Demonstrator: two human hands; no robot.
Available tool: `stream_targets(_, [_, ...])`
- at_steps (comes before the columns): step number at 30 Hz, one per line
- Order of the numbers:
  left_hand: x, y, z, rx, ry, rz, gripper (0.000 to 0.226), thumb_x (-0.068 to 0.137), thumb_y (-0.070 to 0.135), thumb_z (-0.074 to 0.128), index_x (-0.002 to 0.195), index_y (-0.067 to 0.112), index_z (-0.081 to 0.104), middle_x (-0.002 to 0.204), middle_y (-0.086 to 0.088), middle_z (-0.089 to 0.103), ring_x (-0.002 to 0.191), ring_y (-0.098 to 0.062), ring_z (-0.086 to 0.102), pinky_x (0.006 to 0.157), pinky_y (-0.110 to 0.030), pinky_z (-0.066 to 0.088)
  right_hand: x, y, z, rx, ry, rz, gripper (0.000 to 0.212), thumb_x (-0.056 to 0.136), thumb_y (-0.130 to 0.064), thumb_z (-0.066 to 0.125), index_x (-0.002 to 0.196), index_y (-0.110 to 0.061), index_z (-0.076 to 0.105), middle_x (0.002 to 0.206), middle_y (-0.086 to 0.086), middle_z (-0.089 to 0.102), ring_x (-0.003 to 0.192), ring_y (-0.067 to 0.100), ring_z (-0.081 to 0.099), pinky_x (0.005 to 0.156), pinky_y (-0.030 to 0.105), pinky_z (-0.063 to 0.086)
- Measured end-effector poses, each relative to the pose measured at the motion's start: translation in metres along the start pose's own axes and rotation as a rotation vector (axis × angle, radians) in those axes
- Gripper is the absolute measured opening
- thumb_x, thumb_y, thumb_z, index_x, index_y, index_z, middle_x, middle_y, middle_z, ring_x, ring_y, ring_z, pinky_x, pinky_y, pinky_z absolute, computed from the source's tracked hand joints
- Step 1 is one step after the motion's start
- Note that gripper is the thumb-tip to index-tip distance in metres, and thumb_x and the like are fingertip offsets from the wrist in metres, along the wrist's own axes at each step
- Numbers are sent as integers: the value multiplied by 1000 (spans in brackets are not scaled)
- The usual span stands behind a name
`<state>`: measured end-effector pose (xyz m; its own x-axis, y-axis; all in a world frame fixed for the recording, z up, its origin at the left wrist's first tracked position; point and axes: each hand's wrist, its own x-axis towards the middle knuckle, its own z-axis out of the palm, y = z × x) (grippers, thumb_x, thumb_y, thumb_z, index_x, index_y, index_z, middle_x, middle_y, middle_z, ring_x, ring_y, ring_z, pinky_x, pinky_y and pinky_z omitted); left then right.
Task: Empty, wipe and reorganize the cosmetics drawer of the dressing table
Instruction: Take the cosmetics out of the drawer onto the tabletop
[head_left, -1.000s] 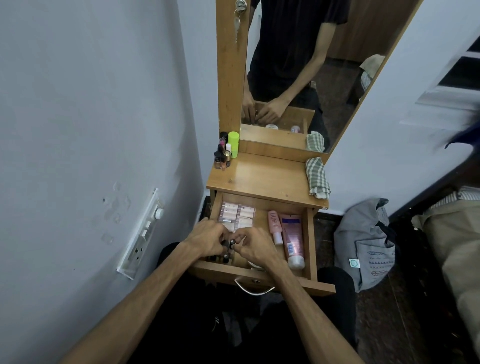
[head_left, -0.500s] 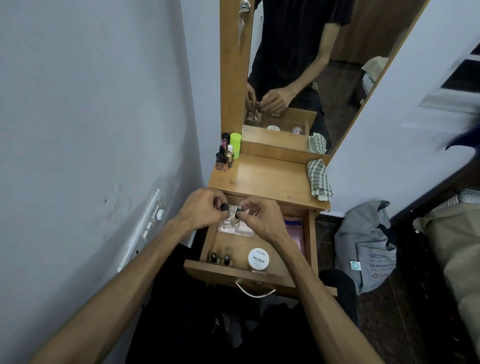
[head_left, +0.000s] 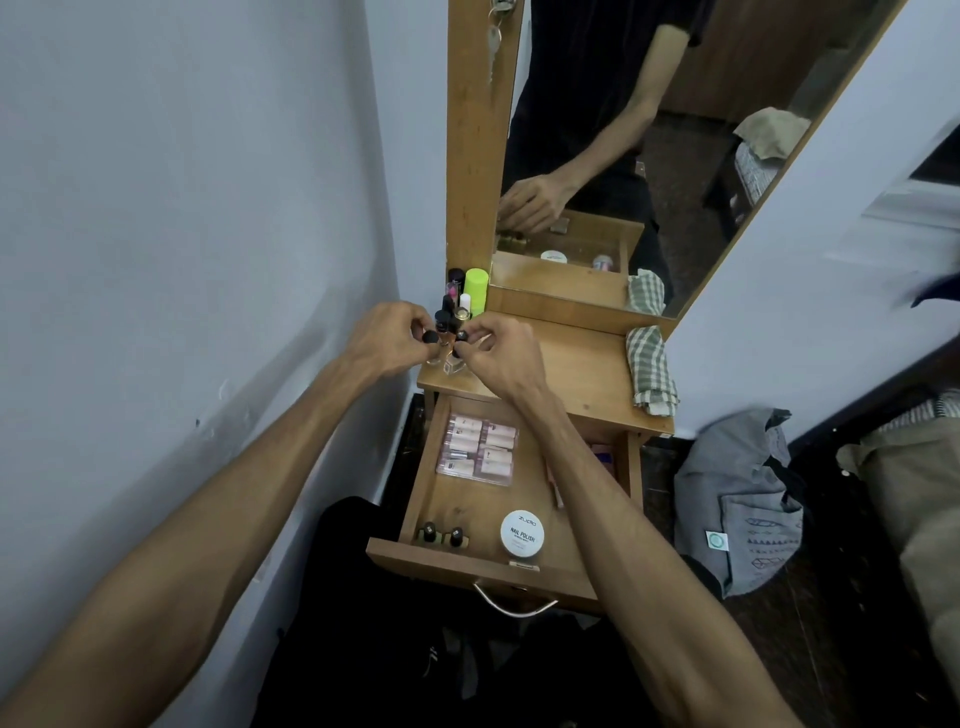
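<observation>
Left hand (head_left: 387, 338) and right hand (head_left: 498, 353) each pinch a black-capped nail polish bottle (head_left: 453, 358) over the dressing table top (head_left: 576, 364), at its back left corner.
The wooden top carries a cluster of cosmetics (head_left: 462, 296) beside the mirror (head_left: 675, 130) and a folded checked cloth (head_left: 649, 371); the open drawer (head_left: 467, 499) below holds a blister pack, two small bottles and a nail polish remover tub (head_left: 522, 530). Pale walls close in; a grey bag (head_left: 737, 499) lies on the dark floor.

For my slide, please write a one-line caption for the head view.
Both hands, left hand and right hand, set small bottles on the tabletop above the open drawer.
</observation>
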<state>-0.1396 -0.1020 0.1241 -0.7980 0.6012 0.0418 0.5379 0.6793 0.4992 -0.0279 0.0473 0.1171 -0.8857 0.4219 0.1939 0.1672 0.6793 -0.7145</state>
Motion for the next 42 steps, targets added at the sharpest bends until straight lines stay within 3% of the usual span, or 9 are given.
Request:
stream_targets(9, [18,-5,9,5,-17,5,24,79,27,82,100,18,76,87,1,71,79,-19,65,77,-39,60,21,0,14,-106,-122,-65,19,84,-20,71,101,-25,78,84,-9,73,75,14,69,71,32,60])
stream_targets(16, [20,-5,11,-31,18,-6,23,82,29,80,101,18,76,83,4,70,78,-19,64,73,-36,57,30,5,11,-144,-126,-97,23,87,-19,71,109,-23,77,83,-12,70,73,11,66,72,25,52])
stream_targets(21, [16,-3,15,-61,60,-41,25,83,28,79,105,18,75,88,3,71,81,-20,66,76,-38,59,30,7,10,-136,-117,-93,24,85,-21,70,108,-27,77,81,-13,71,72,12,66,73,31,57])
stream_targets(30, [11,-4,17,-75,55,-68,39,83,34,80,118,16,72,92,3,73,84,-19,67,82,-39,60,18,11,4,-64,-84,-82,40,83,-17,74,123,-21,72,91,-11,74,73,7,65,72,26,55])
stream_targets(37, [-4,-10,16,-84,67,-94,53,79,43,82,124,19,68,89,9,71,86,-16,67,84,-39,59,-12,15,-7,-9,-18,-98,27,84,-21,71,109,-23,77,89,-15,71,66,2,65,62,20,50])
stream_targets(42, [-38,-4,18,-149,135,-119,24,81,34,81,98,24,69,83,7,66,76,-12,61,66,-28,51,-44,27,-6,25,-86,-46,12,78,-25,69,85,-27,78,79,-17,73,63,1,65,64,30,59])
